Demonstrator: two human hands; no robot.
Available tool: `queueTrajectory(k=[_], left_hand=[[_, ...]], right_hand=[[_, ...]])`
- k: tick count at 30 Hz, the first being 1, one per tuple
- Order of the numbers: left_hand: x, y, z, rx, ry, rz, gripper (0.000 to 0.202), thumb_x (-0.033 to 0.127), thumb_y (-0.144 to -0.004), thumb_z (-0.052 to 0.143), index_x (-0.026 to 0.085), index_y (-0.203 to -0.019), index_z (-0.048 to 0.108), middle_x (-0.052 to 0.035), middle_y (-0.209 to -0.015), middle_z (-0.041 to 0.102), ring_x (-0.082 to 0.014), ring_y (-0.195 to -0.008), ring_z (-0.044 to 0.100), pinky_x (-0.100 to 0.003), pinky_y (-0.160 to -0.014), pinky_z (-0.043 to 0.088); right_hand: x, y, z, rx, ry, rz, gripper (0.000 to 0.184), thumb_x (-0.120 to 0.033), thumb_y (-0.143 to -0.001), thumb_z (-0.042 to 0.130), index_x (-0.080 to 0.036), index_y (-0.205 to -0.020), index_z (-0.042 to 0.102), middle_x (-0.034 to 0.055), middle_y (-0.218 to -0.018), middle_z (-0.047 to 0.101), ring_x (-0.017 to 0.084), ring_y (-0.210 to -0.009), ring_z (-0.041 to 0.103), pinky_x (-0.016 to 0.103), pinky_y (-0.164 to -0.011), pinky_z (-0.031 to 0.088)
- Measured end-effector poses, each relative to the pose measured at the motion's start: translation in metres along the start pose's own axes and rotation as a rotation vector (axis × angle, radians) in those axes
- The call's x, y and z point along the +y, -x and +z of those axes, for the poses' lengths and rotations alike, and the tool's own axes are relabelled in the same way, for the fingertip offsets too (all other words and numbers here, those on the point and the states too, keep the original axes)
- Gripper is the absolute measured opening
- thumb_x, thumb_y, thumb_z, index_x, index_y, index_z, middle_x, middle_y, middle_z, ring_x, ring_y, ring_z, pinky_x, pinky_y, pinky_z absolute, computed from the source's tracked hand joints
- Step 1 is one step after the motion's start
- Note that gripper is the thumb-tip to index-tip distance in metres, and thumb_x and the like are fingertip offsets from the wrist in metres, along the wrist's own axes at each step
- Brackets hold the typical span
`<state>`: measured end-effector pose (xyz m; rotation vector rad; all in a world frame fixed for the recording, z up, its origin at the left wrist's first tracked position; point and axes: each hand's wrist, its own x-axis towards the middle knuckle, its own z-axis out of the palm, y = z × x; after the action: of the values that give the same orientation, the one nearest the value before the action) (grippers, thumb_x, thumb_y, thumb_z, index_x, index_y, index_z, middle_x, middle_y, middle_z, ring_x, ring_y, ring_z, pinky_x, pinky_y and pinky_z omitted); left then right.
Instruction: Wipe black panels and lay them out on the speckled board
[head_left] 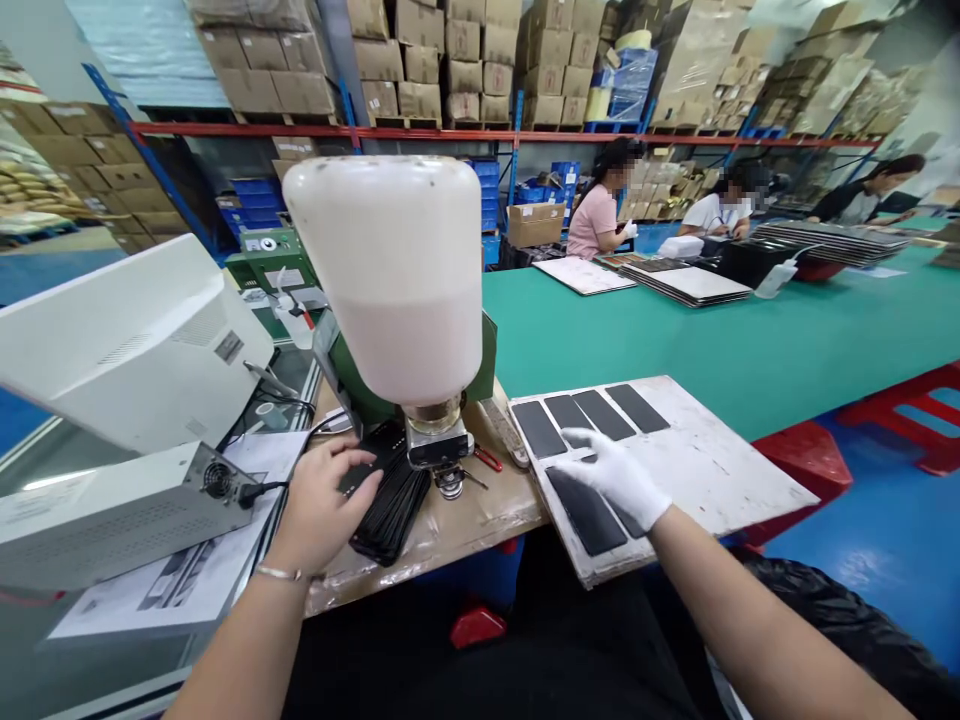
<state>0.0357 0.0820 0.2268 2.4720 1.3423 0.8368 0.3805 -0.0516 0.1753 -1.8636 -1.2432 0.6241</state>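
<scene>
My bare left hand (321, 495) is at a stack of thin black panels (390, 510), its curved fingers and thumb apart at the stack's left side. Whether the fingertips touch the top panel I cannot tell. My right hand (619, 478), in a white glove, reaches over a white board (705, 460) with its fingers stretched out. Under and beside it lies a black panel (589, 515), and another is partly hidden by the hand. Several more black panels form a row along the board's far edge, among them a corner panel (538, 430).
A machine with a large white bottle (390, 280) stands between my hands. Red-handled pliers (487, 458) lie near its base. At left are a grey power box (127, 515) and a white monitor (135, 340). Several people sit along the green table (757, 350) near stacked boards (690, 280).
</scene>
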Motion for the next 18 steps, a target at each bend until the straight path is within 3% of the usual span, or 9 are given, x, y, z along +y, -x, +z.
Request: queueTrajectory(k=[2, 4, 6, 11, 15, 18], left_hand=[[-0.012, -0.014, 0.004, -0.088, -0.158, -0.002, 0.033, 0.046, -0.071, 0.057, 0.018, -0.086, 0.066, -0.0127, -0.113, 0.058, -0.0312, -0.109, 0.05, -0.043, -0.095, 0.035], [-0.021, -0.022, 0.008, -0.198, -0.179, -0.036, 0.036, 0.048, -0.069, 0.058, 0.017, -0.087, 0.064, -0.0117, -0.102, 0.063, -0.0295, -0.098, 0.056, -0.039, -0.087, 0.042], [-0.027, -0.025, 0.01, -0.236, -0.152, -0.066, 0.036, 0.047, -0.069, 0.058, 0.017, -0.089, 0.063, -0.0093, -0.09, 0.066, -0.0266, -0.086, 0.06, -0.036, -0.078, 0.045], [-0.029, -0.026, 0.008, -0.234, -0.116, -0.083, 0.031, 0.045, -0.07, 0.057, 0.018, -0.085, 0.061, -0.0064, -0.083, 0.066, -0.0224, -0.075, 0.061, -0.032, -0.068, 0.045], [-0.025, -0.025, -0.004, -0.199, -0.059, -0.103, 0.03, 0.045, -0.068, 0.06, 0.019, -0.084, 0.059, -0.0051, -0.087, 0.066, -0.0223, -0.08, 0.061, -0.032, -0.073, 0.046], [-0.019, -0.008, -0.018, -0.125, 0.055, -0.185, 0.033, 0.045, -0.067, 0.063, 0.019, -0.087, 0.056, -0.0059, -0.094, 0.064, -0.0232, -0.086, 0.06, -0.036, -0.079, 0.047]], right_hand=[[-0.024, 0.02, 0.027, -0.208, -0.057, -0.112, 0.047, -0.043, -0.07, 0.067, -0.02, -0.11, 0.06, 0.008, -0.109, 0.063, 0.022, -0.099, 0.059, 0.037, -0.089, 0.046], [-0.043, 0.041, 0.052, -0.382, -0.037, -0.243, 0.042, -0.044, -0.067, 0.07, -0.022, -0.103, 0.065, 0.0061, -0.102, 0.065, 0.023, -0.099, 0.057, 0.037, -0.09, 0.044], [-0.057, 0.061, 0.071, -0.483, -0.026, -0.323, 0.037, -0.042, -0.068, 0.07, -0.023, -0.1, 0.067, 0.0045, -0.096, 0.065, 0.021, -0.097, 0.057, 0.034, -0.089, 0.043], [-0.069, 0.084, 0.094, -0.608, -0.038, -0.268, 0.035, -0.042, -0.067, 0.07, -0.026, -0.098, 0.069, 0.0046, -0.096, 0.064, 0.019, -0.091, 0.058, 0.029, -0.085, 0.045], [-0.072, 0.086, 0.099, -0.631, -0.053, -0.27, 0.031, -0.039, -0.069, 0.069, -0.024, -0.096, 0.07, 0.0045, -0.094, 0.066, 0.018, -0.09, 0.059, 0.028, -0.084, 0.045], [-0.072, 0.085, 0.103, -0.658, -0.123, -0.204, 0.028, -0.038, -0.071, 0.066, -0.022, -0.095, 0.069, 0.005, -0.096, 0.068, 0.019, -0.091, 0.061, 0.029, -0.084, 0.045]])
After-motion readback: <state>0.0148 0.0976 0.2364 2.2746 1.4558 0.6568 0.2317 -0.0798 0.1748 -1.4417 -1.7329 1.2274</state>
